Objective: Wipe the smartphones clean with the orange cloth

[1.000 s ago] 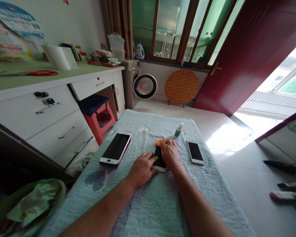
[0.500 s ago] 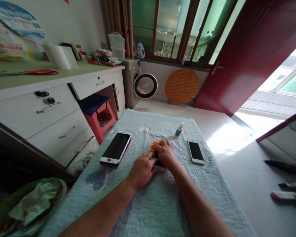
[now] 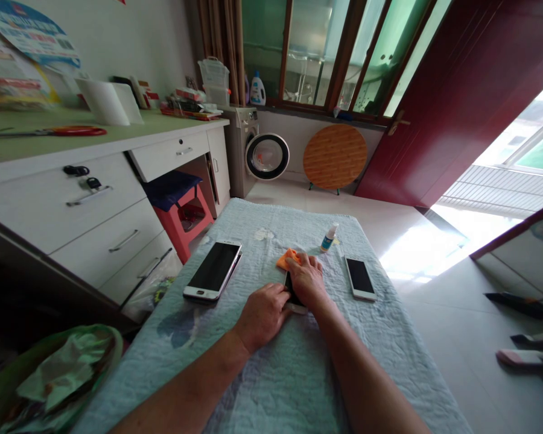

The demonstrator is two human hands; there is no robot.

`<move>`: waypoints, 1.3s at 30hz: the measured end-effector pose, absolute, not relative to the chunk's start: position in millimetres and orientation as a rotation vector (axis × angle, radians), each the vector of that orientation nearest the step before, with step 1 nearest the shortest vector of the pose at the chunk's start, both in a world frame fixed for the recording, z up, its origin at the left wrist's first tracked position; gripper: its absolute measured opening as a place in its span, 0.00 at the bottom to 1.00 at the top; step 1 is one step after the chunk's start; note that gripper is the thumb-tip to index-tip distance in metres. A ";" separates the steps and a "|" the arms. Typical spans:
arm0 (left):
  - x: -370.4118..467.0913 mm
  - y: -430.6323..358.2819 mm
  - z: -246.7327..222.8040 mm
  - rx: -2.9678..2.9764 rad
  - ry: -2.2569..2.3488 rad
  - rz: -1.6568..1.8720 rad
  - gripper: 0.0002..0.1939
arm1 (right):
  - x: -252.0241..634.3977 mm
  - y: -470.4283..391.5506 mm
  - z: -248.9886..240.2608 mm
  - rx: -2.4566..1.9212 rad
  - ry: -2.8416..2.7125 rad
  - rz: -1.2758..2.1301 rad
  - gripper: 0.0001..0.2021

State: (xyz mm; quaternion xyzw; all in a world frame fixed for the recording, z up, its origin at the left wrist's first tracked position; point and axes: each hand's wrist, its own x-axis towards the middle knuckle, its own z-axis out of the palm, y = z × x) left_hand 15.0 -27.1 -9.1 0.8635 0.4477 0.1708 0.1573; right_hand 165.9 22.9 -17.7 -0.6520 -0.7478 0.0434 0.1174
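right hand (image 3: 308, 277): clutching the cloth (image 3: 288, 259), slid a bit farther out than half a sec ago | left hand (image 3: 263, 312): gripping the phone's (image 3: 293, 298) near left side | phone: on the quilt (image 3: 280, 380) between both hands, mostly covered | so yeah, rub looks mid-stroke

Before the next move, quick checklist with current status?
1. Left hand at middle phone's near end: ok.
2. Right hand touching orange cloth: ok.
3. Middle phone's screen in full view: not ok, hands cover much of it.
4. Spray bottle upright, apart from hands: ok.
5. Right-side phone lying screen up, apart from hands: ok.
6. Left hand's grip firm: cannot tell.
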 end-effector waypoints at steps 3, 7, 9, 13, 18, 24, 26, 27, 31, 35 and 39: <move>16.2 -27.0 -11.4 2.468 1.256 0.487 0.07 | 165.8 23.1 -17.4 -1.916 -2.202 0.141 0.16; 17.7 -27.6 -11.9 2.476 1.245 0.483 0.06 | 165.7 23.0 -16.1 -1.863 -2.199 0.153 0.15; 18.2 -28.1 -10.8 2.483 1.257 0.483 0.05 | 165.2 22.9 -16.0 -1.842 -2.197 0.159 0.14; 18.3 -28.9 -8.5 2.511 1.283 0.488 0.06 | 163.9 20.4 -17.2 -1.785 -2.188 0.187 0.12; 18.3 -29.3 -8.6 2.528 1.264 0.549 0.09 | 163.9 13.1 -16.6 -1.674 -2.173 0.265 0.11; 19.9 -31.4 -10.4 2.540 1.282 0.564 0.10 | 168.0 9.9 -13.8 -1.563 -2.251 0.363 0.12; 20.7 -31.9 -9.9 2.556 1.289 0.550 0.08 | 169.2 10.4 -14.0 -1.546 -2.265 0.332 0.11; 21.1 -32.0 -9.6 2.564 1.292 0.542 0.08 | 169.6 10.7 -14.2 -1.551 -2.265 0.308 0.10; 22.4 -32.3 -8.2 2.577 1.311 0.519 0.08 | 169.8 13.3 -14.9 -1.635 -2.214 0.212 0.11; 23.3 -34.0 -8.0 2.606 1.326 0.488 0.08 | 169.3 17.8 -15.8 -1.751 -2.149 0.172 0.13; 24.0 -35.2 -7.7 2.622 1.345 0.462 0.06 | 169.5 20.9 -17.1 -1.819 -2.117 0.098 0.14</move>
